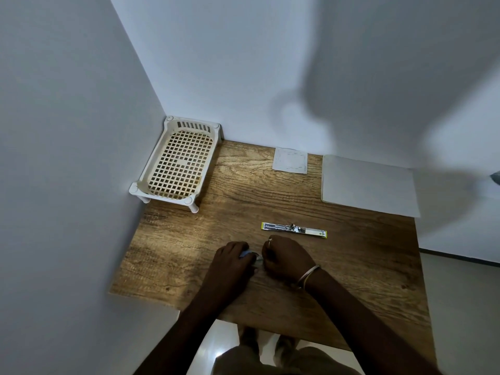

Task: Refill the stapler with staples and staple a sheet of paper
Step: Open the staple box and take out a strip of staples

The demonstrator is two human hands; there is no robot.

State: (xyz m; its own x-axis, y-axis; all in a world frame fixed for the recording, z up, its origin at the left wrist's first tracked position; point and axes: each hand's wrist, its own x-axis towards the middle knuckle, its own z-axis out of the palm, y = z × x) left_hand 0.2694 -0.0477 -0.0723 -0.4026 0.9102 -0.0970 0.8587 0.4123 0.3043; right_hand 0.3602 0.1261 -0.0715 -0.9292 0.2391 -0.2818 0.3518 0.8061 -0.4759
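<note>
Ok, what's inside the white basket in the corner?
Nothing shows inside the white basket: only its bare lattice floor. It stands on short legs; the desk directly beneath it is mostly hidden.

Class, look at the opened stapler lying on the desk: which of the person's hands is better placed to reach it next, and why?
Probably the right hand. It sits just in front of the open stapler, nearer than the left hand. Both hands are closed around a small item, likely staples, so one must let go first.

A small pale object (247, 254) lies mostly hidden between the closed hands (259, 259), too covered to identify.
</note>
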